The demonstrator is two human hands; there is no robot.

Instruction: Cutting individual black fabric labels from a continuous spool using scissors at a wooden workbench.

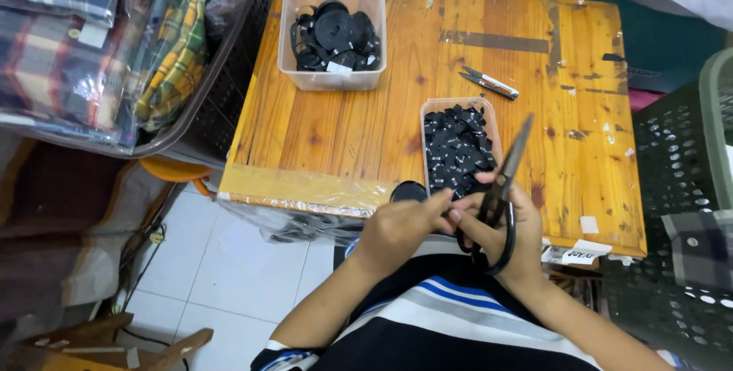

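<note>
In right hand (513,227): long black scissors (505,179)

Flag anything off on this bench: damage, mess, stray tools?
Mostly wear. The wooden table has dark tape residue and scuffs near its far edge, and foil tape wrinkles along the near edge. A small snipper lies loose beside the tub of black pieces. Nothing is spilled.

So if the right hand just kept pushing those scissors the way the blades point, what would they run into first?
Probably the clear tub of small black pieces. The right hand holds the black scissors with blades aimed up and away over the wooden table, tips already above the tub's right edge. Depth is unclear, so they might pass above it.
</note>
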